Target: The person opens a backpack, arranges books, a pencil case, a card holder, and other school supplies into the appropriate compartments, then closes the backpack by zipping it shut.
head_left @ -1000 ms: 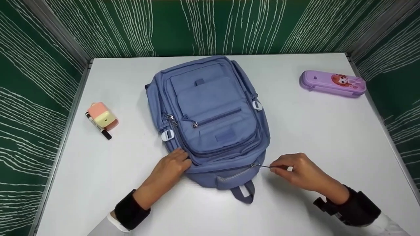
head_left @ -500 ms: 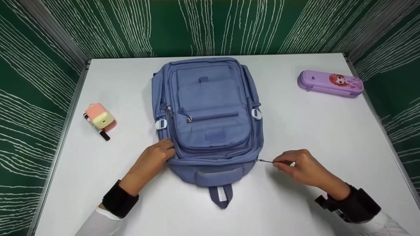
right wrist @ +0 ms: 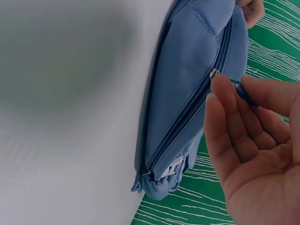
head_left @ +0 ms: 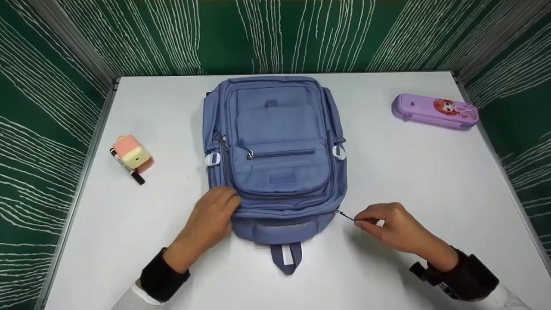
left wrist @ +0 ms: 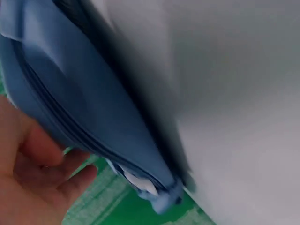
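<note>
A blue backpack (head_left: 277,125) lies front side up on the table, its dark top loop (head_left: 287,260) toward the person. My left hand (head_left: 212,219) grips the bag's near left edge with curled fingers; in the left wrist view, the thumb and fingers (left wrist: 77,183) are at the zipped edge. On the other side, my right hand (head_left: 394,226) pinches the cord zipper pull (head_left: 347,215) between thumb and forefinger and draws it taut from the near right corner. The right wrist view shows the zipper slider (right wrist: 214,73) on the zipper track, whose teeth look closed below it.
A purple pencil case (head_left: 434,111) lies at the far right of the white table (head_left: 409,172). To the left are a pink and yellow object (head_left: 133,153) and a black-capped marker (head_left: 127,165). Green walls with white lines stand around the table.
The backpack has turned from a slant to nearly straight, its top loop swinging left. My left hand shifted left with it, then slightly back. The right hand keeps its pinch on the zipper pull.
</note>
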Tool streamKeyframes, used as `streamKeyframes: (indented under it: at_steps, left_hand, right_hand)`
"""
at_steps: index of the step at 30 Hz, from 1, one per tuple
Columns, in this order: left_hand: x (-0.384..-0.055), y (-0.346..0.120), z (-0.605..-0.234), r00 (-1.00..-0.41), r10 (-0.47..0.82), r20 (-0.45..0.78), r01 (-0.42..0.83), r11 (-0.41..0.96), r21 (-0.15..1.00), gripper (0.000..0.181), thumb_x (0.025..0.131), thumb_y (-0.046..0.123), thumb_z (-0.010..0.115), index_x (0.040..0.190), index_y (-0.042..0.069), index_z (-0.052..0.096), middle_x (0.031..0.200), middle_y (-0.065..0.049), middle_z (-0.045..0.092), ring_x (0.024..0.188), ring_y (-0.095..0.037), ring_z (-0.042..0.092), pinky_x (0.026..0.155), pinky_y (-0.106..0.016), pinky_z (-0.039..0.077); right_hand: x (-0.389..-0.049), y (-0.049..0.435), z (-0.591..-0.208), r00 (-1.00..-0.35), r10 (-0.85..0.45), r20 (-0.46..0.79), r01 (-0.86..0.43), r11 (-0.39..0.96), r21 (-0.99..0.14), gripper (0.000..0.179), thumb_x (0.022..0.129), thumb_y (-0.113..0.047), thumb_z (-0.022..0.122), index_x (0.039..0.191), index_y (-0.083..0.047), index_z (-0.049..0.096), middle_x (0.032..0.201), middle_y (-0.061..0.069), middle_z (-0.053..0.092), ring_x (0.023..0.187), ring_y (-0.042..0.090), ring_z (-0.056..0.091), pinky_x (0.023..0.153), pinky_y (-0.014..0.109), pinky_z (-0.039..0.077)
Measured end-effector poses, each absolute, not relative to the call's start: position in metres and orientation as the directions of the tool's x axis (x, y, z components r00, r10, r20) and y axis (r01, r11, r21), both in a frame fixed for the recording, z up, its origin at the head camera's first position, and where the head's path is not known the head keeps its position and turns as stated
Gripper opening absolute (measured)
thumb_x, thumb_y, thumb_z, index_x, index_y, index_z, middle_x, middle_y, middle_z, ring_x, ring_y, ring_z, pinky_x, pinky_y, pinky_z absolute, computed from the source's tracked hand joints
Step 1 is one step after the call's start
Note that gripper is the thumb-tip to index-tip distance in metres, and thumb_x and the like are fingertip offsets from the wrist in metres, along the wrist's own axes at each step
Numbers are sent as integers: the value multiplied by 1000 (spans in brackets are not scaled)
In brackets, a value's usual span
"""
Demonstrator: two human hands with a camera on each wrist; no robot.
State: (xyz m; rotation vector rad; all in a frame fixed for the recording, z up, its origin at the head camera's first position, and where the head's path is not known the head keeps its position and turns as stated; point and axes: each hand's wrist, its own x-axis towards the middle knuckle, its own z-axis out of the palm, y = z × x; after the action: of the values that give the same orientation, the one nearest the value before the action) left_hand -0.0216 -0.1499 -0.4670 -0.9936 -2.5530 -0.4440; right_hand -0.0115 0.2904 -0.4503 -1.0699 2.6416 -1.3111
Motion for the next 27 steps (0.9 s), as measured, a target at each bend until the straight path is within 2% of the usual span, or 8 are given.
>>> streamKeyframes:
  at_steps: [3,5,9,13,16,19,23,27]
  left_hand:
    - [-12,-128,-464,-632,583,511,729,671,136,29,77,2,67,105,2,71,110,-15,71,103,-34,67,96,-48,57]
    - [-6,-112,-462,-626,597,501,734,668,122,27,87,14,69,111,3,72,110,-13,71,102,-31,66,92,-45,57]
    - [0,-87,-459,-655,652,381,719,694,48,39,97,35,74,125,8,69,112,-10,69,104,-27,66,90,-40,57]
    - [1,-70,-459,-669,683,293,702,710,-54,40,100,41,73,128,12,67,115,-8,67,106,-24,65,89,-36,58]
    - [1,-62,-461,-656,687,312,700,709,-90,35,99,38,75,121,12,69,112,-6,66,103,-22,63,84,-32,57]
    - [2,-58,-464,-629,686,365,707,700,-96,22,93,20,82,110,11,71,105,-5,63,94,-20,59,76,-29,52]
    - [3,-59,-468,-591,683,429,722,685,-95,22,80,-1,83,95,10,70,92,-3,59,83,-18,54,68,-28,44]
    - [6,-63,-470,-576,687,442,735,672,-87,21,79,-1,82,90,10,69,87,-2,58,80,-18,55,68,-27,45]
  right_hand:
    - [-9,288,-449,-764,-583,277,-572,411,-710,23,83,11,83,97,-7,82,85,1,78,74,4,69,62,13,53]
    - [-8,286,-449,-761,-587,275,-573,410,-710,22,83,11,83,97,-7,82,86,1,78,74,4,69,60,14,53]
    - [-7,283,-449,-755,-595,278,-579,404,-708,22,83,11,83,97,-7,82,86,0,78,75,3,69,60,14,53]
    - [-5,281,-452,-733,-610,300,-604,383,-699,24,81,12,83,95,-6,82,86,0,78,75,5,70,65,13,54]
    - [-3,280,-454,-714,-629,307,-622,369,-691,24,80,12,83,95,-6,82,87,-1,78,76,5,71,67,13,54]
    - [-2,281,-455,-699,-654,291,-622,355,-698,23,81,11,83,96,-7,82,88,-2,79,78,5,71,68,13,54]
    - [-2,285,-453,-693,-675,252,-601,349,-719,22,84,10,82,96,-8,81,89,-2,78,78,4,70,66,14,54]
    - [-7,292,-450,-708,-671,220,-583,380,-718,21,85,9,82,96,-9,82,88,-3,78,77,1,67,63,13,52]
